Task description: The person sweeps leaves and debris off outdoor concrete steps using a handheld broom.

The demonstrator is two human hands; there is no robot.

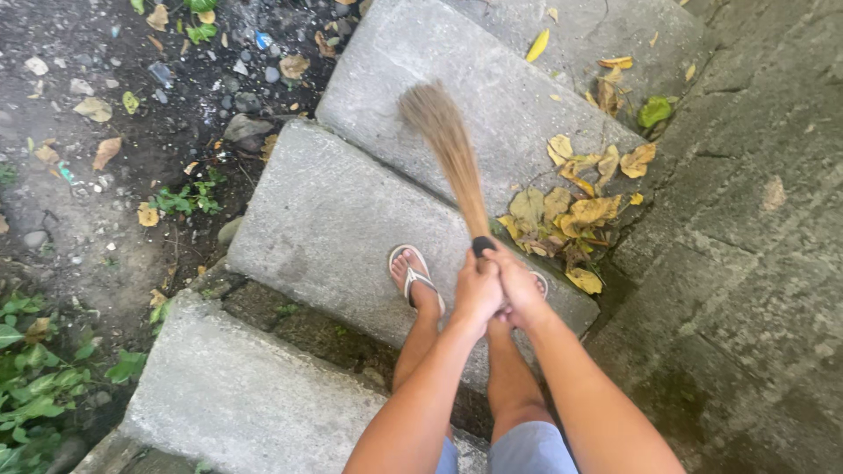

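While both hands clamp the one dark handle end, much to slip here. Left hand (475,290) wrapped round the grip just below the right hand (518,283), fingers of both closed tight on the broom (450,149), bristles fanned and blurred out over the middle step (334,219), clear of the leaf heap.

Risks, as judged from this stance:
- Thin sandals on bare concrete, feet planted near the step's edge; a hard swing could pull balance forward and down the gap to the next slab.
- Dry leaves (571,211) heaped in the corner against the stone wall (755,219); a loose stroke could scatter them back across swept concrete or off into the dirt (105,175) on the left.
- Bristles catching in the crack between slabs, jerking the handle in the grip.

Counted:
- One broom.
- Two hands, both on it.
- Two feet; left sandal (413,274) plain, right one mostly hidden behind the hands.
- Three concrete steps in view, perhaps a fourth at the top edge, hard to tell.
- One main pile of yellow-brown leaves, roughly a dozen or more, with a few strays higher up.
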